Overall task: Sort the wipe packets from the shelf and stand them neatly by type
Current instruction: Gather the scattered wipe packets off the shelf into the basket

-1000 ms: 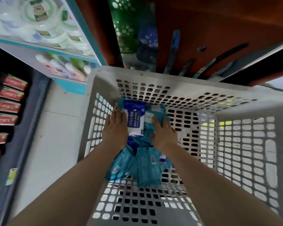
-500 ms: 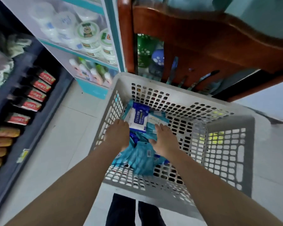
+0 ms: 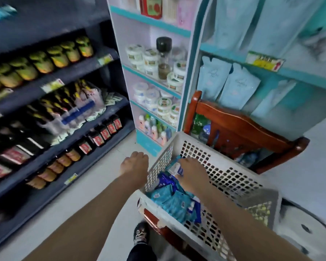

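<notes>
A white perforated basket point(image 3: 226, 175) sits on a wooden chair and holds a heap of wipe packets. Several teal packets point(image 3: 170, 201) lie at its near end, with a dark blue packet point(image 3: 165, 180) beside them. My right hand point(image 3: 193, 175) reaches into the basket, fingers closed on a white-and-blue wipe packet point(image 3: 177, 167) near the far left corner. My left hand point(image 3: 135, 162) hovers outside the basket's left wall, above the floor, palm down. Its fingers are loosely bent and I see nothing in it.
The red-brown wooden chair point(image 3: 243, 127) stands against a teal shelf of pale blue pouches point(image 3: 233, 87). A narrow white rack of jars point(image 3: 154, 72) rises just behind the basket. Dark shelves of bottles point(image 3: 64, 110) line the left. My shoe point(image 3: 140, 232) is on the pale floor.
My left hand has come out of the basket and now hangs to its left. The view has swung up toward the shelves. My right hand stays in the basket on the white-and-blue packet.
</notes>
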`<state>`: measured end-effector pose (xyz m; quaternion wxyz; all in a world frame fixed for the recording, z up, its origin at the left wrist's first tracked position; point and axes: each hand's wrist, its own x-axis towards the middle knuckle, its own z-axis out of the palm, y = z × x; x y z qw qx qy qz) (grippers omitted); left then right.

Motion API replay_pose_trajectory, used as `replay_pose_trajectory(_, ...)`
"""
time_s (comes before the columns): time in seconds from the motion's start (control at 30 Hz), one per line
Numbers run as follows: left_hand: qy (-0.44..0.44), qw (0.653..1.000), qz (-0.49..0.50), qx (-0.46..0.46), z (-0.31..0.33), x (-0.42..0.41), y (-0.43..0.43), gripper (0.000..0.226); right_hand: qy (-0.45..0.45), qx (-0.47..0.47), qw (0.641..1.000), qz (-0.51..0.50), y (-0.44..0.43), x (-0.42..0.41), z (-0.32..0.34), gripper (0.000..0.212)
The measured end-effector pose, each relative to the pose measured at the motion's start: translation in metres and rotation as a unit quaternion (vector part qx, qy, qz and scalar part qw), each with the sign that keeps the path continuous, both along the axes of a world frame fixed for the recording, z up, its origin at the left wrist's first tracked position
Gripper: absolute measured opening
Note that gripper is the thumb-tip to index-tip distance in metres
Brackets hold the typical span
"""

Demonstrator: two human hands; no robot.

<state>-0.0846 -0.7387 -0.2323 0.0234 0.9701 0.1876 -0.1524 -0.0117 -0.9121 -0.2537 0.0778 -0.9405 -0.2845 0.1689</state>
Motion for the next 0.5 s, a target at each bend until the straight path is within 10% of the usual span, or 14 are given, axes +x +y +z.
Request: replay_pose_trajectory(0.5, -0.16, 0.972, 0.121, 0.126, 0.129, -0.112, 0.191, 0.04, -0.191, 0.107, 0.952, 0.216, 0.22, -0.031, 0.138, 0.047)
